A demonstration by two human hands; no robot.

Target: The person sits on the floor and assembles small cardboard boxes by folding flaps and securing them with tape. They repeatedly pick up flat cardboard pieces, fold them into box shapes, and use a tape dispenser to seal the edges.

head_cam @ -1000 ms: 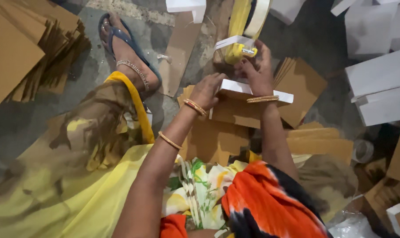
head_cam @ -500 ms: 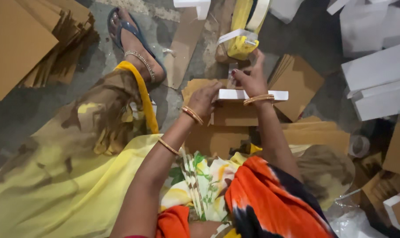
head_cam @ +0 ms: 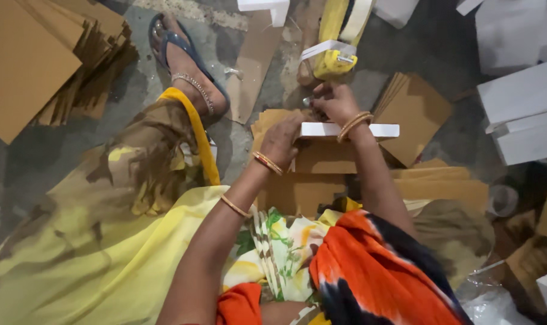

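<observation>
A flat white box lies across a stack of brown cardboard sheets in front of me. My left hand grips its near left end. My right hand reaches over the box's far edge with fingers curled, pinching a small piece I cannot make out. Just beyond sits a yellow tape dispenser with a white strip across it.
A sandalled foot rests at upper left, beside a tall pile of brown card. White boxes are stacked at right. More brown sheets fan out behind the box. Yellow and orange cloth fills the foreground.
My right hand has come back from the tape dispenser to the far edge of the white box. The left hand has stayed on the box's left end.
</observation>
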